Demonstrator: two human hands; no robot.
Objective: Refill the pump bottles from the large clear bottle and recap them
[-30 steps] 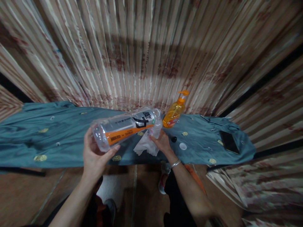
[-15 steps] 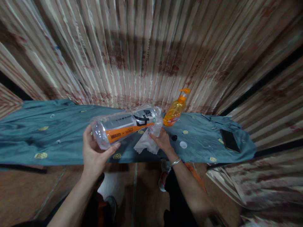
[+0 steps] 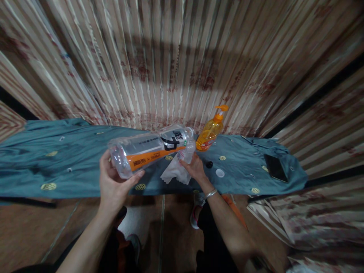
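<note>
A large clear plastic bottle (image 3: 148, 149) with a silver and orange label lies nearly level above the table, its neck pointing right. My left hand (image 3: 115, 184) is closed around its base end, thumb underneath. Close under the bottle's neck, my right hand (image 3: 196, 167) pinches a crumpled white tissue (image 3: 175, 173), which hangs down to the left. Some clear, faintly printed plastic (image 3: 189, 149) shows between that hand and the neck; I cannot make out its shape. Right of the neck stands an orange pump bottle (image 3: 209, 134), partly filled with yellow-orange liquid.
The narrow table wears a teal patterned cloth (image 3: 82, 159). A small black cap (image 3: 209, 164) and a white round disc (image 3: 220, 173) lie right of my right hand. Farther right is a dark phone (image 3: 275, 167). A pleated curtain (image 3: 170, 64) hangs behind the table.
The large bottle has rolled slightly, so its label print sits a little differently. Both hands keep nearly the same place and hold.
</note>
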